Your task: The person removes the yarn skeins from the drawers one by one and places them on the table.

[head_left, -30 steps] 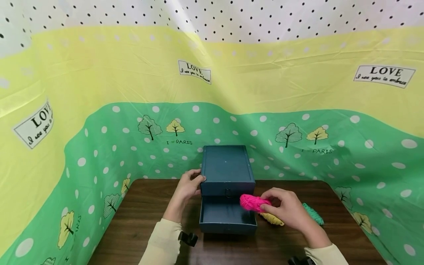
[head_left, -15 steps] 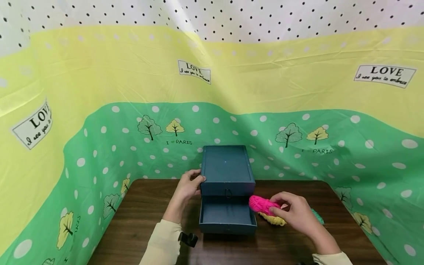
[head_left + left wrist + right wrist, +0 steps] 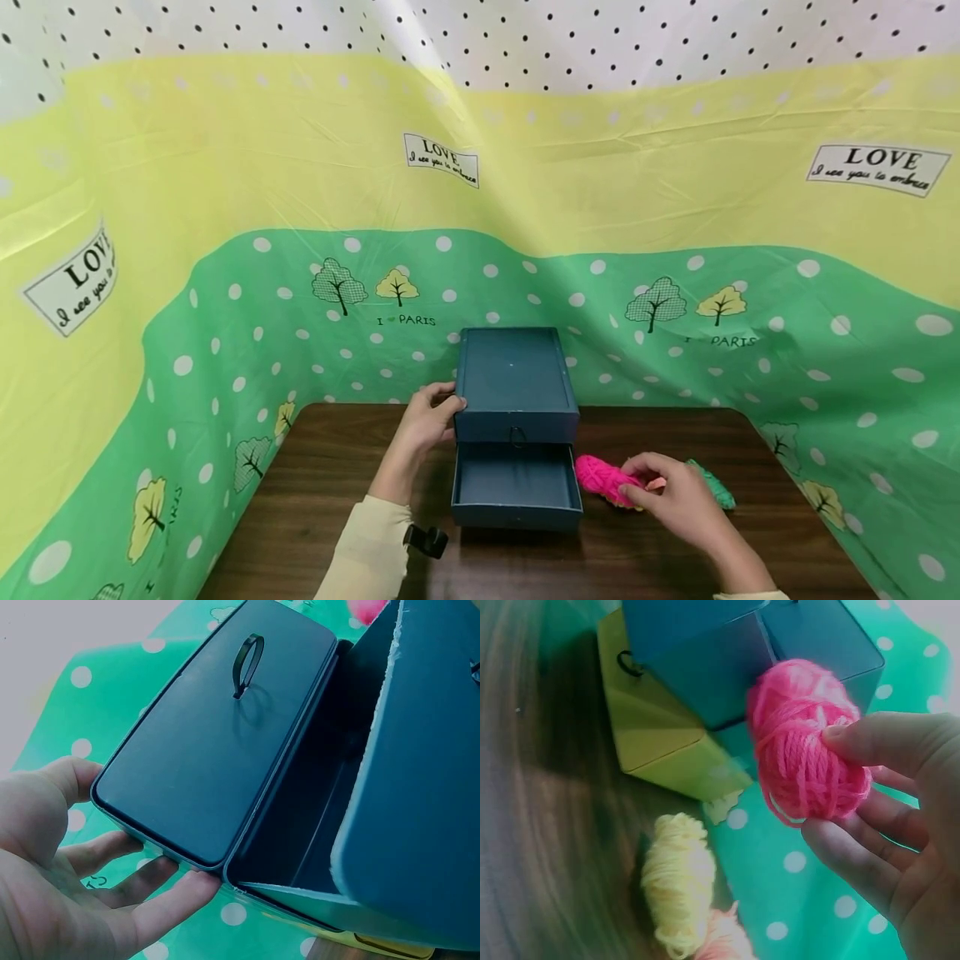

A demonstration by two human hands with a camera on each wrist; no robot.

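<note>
My right hand (image 3: 678, 500) pinches a pink ball of yarn (image 3: 600, 477) between thumb and fingers, just right of the blue drawer box (image 3: 513, 371). The right wrist view shows the pink yarn held in the air near the box's corner. The box's blue drawer (image 3: 517, 517) is pulled out, its bare bottom showing. Above it, a closed drawer front with a ring pull (image 3: 247, 666) is visible. Against the box's left side rests my left hand (image 3: 423, 421), its extended fingers and thumb touching the side in the left wrist view.
A yellow yarn ball (image 3: 679, 881) and a peach one (image 3: 726, 937) lie on the dark wooden table (image 3: 315, 500). Farther right is a green yarn ball (image 3: 712, 485). A yellow drawer (image 3: 652, 712) sits under the blue one. Polka-dot cloth (image 3: 247, 358) hangs behind the table.
My right hand has carried the pink yarn rightward and down, away from the open drawer, until it covers most of the yellow yarn in the head view. The left hand stays in place.
</note>
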